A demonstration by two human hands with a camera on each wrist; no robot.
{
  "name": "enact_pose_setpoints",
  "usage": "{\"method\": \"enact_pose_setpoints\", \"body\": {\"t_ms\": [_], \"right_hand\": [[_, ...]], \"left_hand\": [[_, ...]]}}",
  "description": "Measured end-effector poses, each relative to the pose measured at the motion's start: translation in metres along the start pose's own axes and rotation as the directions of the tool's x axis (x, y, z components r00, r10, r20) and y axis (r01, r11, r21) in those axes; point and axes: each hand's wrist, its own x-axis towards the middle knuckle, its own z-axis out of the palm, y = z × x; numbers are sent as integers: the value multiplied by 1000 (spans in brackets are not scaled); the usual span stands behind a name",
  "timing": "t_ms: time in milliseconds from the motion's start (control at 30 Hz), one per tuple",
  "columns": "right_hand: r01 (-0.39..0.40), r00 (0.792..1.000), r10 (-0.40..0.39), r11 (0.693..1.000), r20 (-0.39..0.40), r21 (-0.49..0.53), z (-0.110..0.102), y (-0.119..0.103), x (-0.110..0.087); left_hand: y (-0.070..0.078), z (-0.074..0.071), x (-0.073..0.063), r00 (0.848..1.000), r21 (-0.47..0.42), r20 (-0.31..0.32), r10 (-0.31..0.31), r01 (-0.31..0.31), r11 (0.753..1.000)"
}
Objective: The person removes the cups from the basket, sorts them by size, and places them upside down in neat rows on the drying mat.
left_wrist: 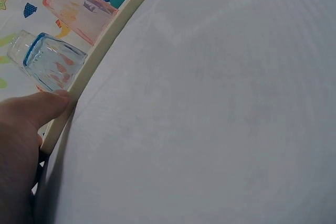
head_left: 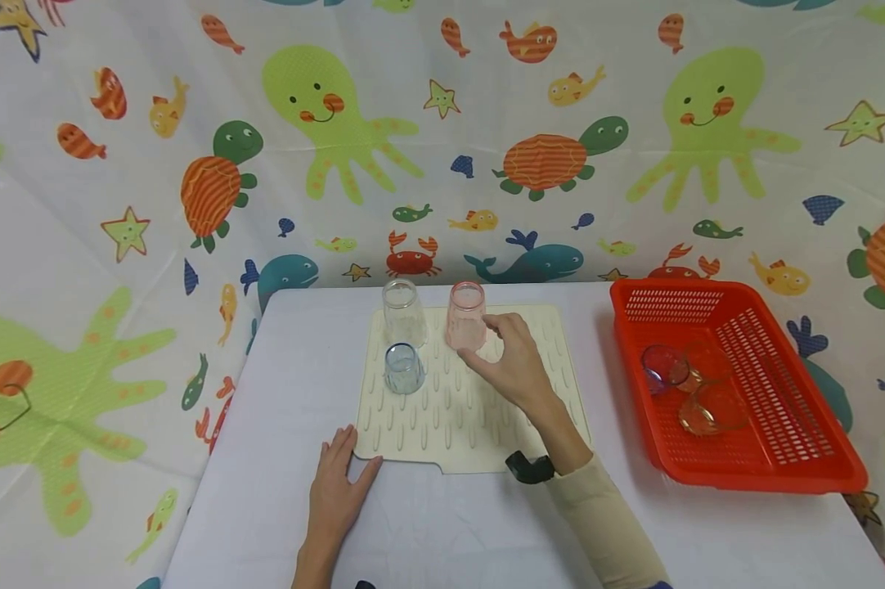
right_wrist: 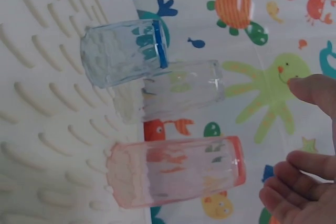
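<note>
A pink-tinted glass [head_left: 466, 319] stands upright on the cream ridged drying mat [head_left: 479, 421]. My right hand [head_left: 518, 364] is just to the right of that glass, thumb and fingers spread. The right wrist view shows a gap between this hand [right_wrist: 310, 187] and the pink glass [right_wrist: 178, 174]. Left of the pink glass is a tall clear glass [head_left: 404, 315], with a short blue-rimmed glass [head_left: 404, 372] in front of it. At the mat's near left corner rests my left hand [head_left: 337, 487], fingers extended; its thumb [left_wrist: 50, 103] touches the mat's edge.
A red plastic basket [head_left: 752, 478] stands on the right of the white-covered table [head_left: 288, 368], with several transparent glasses [head_left: 713, 409] lying inside. Behind the table hangs a curtain [head_left: 442, 221] printed with sea animals. A black strap [head_left: 529, 468] is at my right wrist.
</note>
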Motion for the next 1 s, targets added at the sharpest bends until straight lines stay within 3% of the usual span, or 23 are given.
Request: {"method": "enact_pose_setpoints", "body": {"t_ms": [1000], "right_hand": [[-86, 991, 79, 994, -108, -69, -39, 29, -25]], "left_hand": [[1, -3, 4, 1000, 8, 16, 6, -7, 1000]]}}
